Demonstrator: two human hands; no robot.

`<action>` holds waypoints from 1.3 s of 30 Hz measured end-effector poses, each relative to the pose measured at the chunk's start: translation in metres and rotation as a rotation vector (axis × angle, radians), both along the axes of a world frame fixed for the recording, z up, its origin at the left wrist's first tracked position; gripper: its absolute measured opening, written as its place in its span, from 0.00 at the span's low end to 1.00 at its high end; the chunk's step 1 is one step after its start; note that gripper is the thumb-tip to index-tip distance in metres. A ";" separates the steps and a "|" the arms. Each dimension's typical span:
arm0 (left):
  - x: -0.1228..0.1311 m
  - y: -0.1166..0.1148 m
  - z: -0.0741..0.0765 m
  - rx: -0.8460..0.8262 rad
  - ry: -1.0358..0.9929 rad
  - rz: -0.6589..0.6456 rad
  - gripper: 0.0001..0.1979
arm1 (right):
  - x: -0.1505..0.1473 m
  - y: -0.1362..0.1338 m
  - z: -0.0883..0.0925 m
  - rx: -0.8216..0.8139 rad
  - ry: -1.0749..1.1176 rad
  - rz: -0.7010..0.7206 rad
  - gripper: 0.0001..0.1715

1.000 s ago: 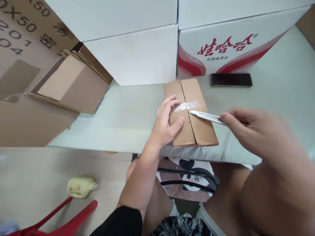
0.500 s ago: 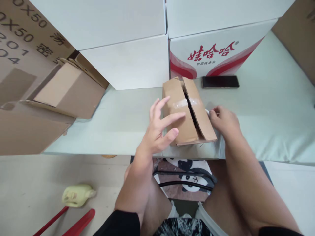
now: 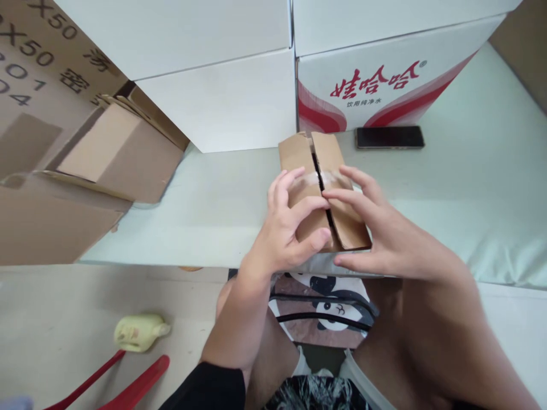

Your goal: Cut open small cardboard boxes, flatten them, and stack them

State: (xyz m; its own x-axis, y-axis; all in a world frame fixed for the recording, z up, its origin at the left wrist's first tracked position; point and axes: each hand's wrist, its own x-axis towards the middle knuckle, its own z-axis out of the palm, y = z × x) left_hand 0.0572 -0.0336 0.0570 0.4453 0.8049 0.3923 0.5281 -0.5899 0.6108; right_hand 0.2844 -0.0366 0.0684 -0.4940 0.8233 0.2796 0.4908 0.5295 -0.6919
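Observation:
A small brown cardboard box (image 3: pixel 294 150) lies on the pale green covered surface in front of me, its two top flaps pushed down with a narrow dark gap between them. A strip of clear tape (image 3: pixel 334 179) crosses the flaps near the middle. My left hand (image 3: pixel 290 228) rests over the left flap, fingers spread, its index fingertip close to the gap. Over the right flap and near corner is my right hand (image 3: pixel 380 228), also with fingers apart and fingertips on or just above the cardboard. The hands cover parts of both flaps and the box's sides.
A black phone (image 3: pixel 390 138) lies right of the box, before a white carton with red lettering (image 3: pixel 363 94). More white cartons (image 3: pixel 217 108) stand behind. Brown cartons (image 3: pixel 141 154) are at left. On the floor are a yellow bottle (image 3: pixel 139 332) and red handles (image 3: pixel 139 381).
My right hand has left the box's right side, where its fingers were pinched together, and come over the right flap with fingers spread. The gap between the flaps is narrower. My left hand shifted slightly right.

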 end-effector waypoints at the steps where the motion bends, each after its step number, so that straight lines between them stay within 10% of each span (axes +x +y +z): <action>1: -0.002 0.001 -0.001 0.003 -0.022 0.012 0.23 | 0.000 -0.002 0.003 0.017 -0.016 0.002 0.43; 10: -0.001 0.006 -0.001 0.237 -0.168 0.164 0.20 | -0.007 0.005 -0.003 0.233 0.316 -0.412 0.11; 20: -0.004 0.002 0.001 0.344 0.036 0.198 0.04 | -0.014 0.009 0.000 0.096 0.366 -0.915 0.10; 26: -0.001 -0.007 0.015 0.410 0.008 0.204 0.03 | -0.011 0.003 0.000 0.154 0.601 -0.645 0.11; 32: -0.002 -0.025 0.037 0.364 0.018 0.163 0.03 | 0.002 -0.009 0.022 0.377 0.061 -0.216 0.07; 39: 0.004 -0.034 0.044 0.297 0.151 0.113 0.05 | 0.004 -0.020 0.028 0.283 -0.275 -0.124 0.15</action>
